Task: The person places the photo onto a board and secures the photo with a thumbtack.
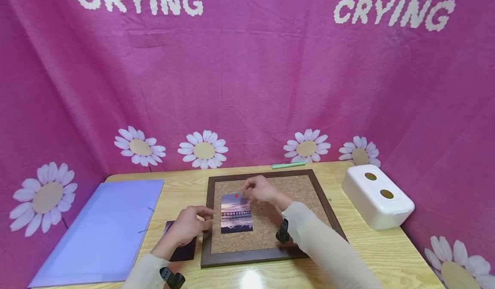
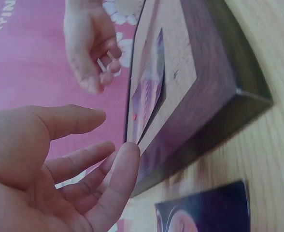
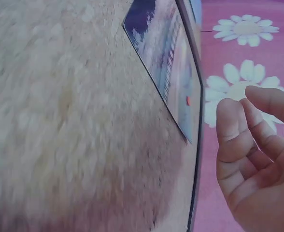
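In the head view a sunset photo of a pier [image 1: 236, 220] lies on the left part of a cork board [image 1: 270, 241] with a dark wooden frame. A red pushpin [image 1: 236, 196] sits at the photo's top middle. My right hand [image 1: 263, 189] is over the board by the photo's upper right corner, fingers loosely bent and holding nothing. Near the left side of the frame is my left hand [image 1: 189, 224]; in the left wrist view its relaxed fingers [image 2: 120, 179] hold nothing. Beneath the left hand, a second, dark photo [image 1: 187, 252] lies on the table, partly hidden.
A lilac folder [image 1: 104, 229] lies at the left of the wooden table [image 1: 185, 173]. Behind the board is a green pen [image 1: 288, 165]. A white box with two round holes [image 1: 377, 201] stands at the right. Pink cloth [image 1: 247, 87] with daisies hangs around the table.
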Demonstrator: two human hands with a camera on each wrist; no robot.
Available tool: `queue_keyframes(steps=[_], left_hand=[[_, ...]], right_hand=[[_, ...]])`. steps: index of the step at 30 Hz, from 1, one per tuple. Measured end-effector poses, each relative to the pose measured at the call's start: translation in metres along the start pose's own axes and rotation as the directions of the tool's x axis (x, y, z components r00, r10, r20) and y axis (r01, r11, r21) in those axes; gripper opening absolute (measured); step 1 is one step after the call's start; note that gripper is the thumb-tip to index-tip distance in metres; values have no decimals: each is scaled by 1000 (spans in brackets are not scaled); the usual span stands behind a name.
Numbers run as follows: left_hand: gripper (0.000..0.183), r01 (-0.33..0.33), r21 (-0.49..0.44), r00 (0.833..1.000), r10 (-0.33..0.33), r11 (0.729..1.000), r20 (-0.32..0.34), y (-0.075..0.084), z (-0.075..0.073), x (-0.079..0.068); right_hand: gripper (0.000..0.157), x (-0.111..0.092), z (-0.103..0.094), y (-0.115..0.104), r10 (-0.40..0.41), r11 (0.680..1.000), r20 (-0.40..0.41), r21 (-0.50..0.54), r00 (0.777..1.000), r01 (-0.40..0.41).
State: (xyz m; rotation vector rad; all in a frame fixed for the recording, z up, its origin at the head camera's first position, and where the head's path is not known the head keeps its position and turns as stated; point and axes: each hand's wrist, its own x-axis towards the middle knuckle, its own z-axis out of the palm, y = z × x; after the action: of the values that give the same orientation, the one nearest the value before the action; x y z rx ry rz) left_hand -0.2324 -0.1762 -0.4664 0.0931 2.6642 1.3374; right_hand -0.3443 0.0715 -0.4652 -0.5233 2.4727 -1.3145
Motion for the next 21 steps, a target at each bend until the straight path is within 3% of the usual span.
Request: queue_keyframes(steps=[3, 8, 16, 21], left_hand=[[28, 34, -23, 999, -35, 999, -19, -2, -8, -5], [32, 93, -78, 995, -96, 993, -41, -10, -20, -15], [32, 47, 65, 991, -38, 997, -129, -33, -41, -26], [33, 63, 232, 984, -22, 971, -175, -46, -55, -30]], right_hand=[[19, -7, -9, 2, -24, 1000, 4, 3, 1000, 24], [15, -17, -22, 12, 16, 1000, -10, 20, 1000, -15], [15, -30, -46, 33, 34, 998, -32, 53, 999, -32], [18, -42, -62, 43, 49, 997, -42, 60, 998, -46]])
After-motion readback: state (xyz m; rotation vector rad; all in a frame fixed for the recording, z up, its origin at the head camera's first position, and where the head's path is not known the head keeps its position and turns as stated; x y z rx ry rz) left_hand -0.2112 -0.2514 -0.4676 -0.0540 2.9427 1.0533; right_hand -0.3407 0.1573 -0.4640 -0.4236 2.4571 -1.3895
